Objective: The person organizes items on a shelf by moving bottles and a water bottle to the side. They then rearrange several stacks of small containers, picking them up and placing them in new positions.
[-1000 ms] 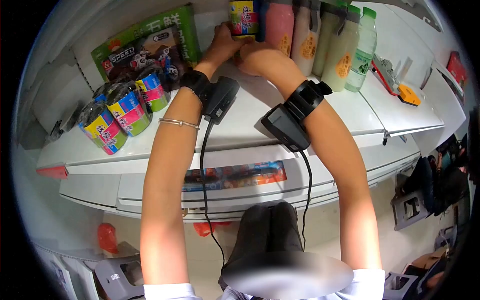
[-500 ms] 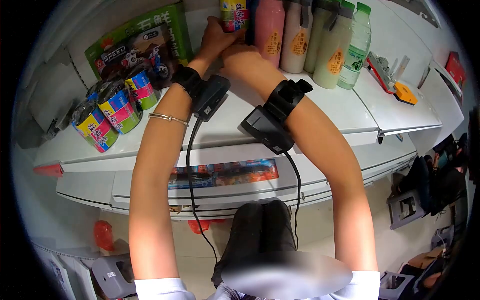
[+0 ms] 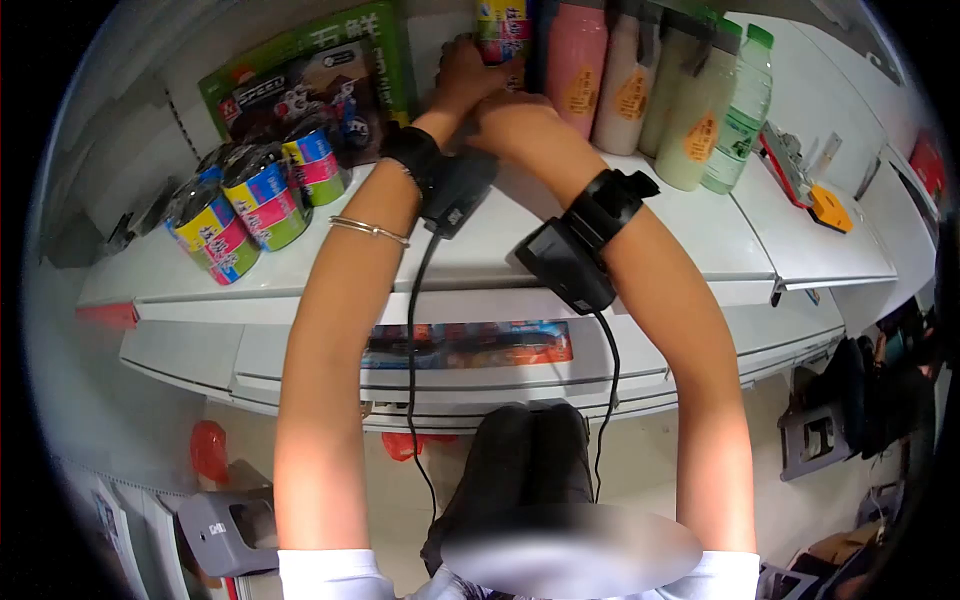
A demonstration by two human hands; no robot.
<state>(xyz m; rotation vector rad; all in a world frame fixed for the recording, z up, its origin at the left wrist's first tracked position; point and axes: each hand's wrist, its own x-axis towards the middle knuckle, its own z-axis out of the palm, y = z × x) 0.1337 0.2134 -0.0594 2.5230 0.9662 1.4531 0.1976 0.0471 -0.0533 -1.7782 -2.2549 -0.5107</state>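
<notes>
At the back of the white shelf stands a roll of garbage bags (image 3: 503, 32) in a yellow, pink and blue wrapper. My left hand (image 3: 468, 78) is closed round its lower left side. Just in front of the roll is my right hand (image 3: 515, 112), close against the left one. Its fingers are hidden behind the back of the hand, so its grip does not show. A pink bottle (image 3: 576, 60) stands directly right of the hands. To their left, a boxed toy motorcycle pack (image 3: 305, 100) leans against a green package (image 3: 392, 60).
Several more garbage bag rolls (image 3: 262, 195) stand on the left of the shelf (image 3: 480, 262). Pale bottles (image 3: 690, 130) and a clear green-capped bottle (image 3: 740, 115) line the right. Beyond them lie a red stapler-like tool (image 3: 785, 165) and a yellow item (image 3: 829, 208).
The whole view has shifted, so the shelf and its goods appear further right and mostly slightly lower. My hands stay at the same roll, with little visible change.
</notes>
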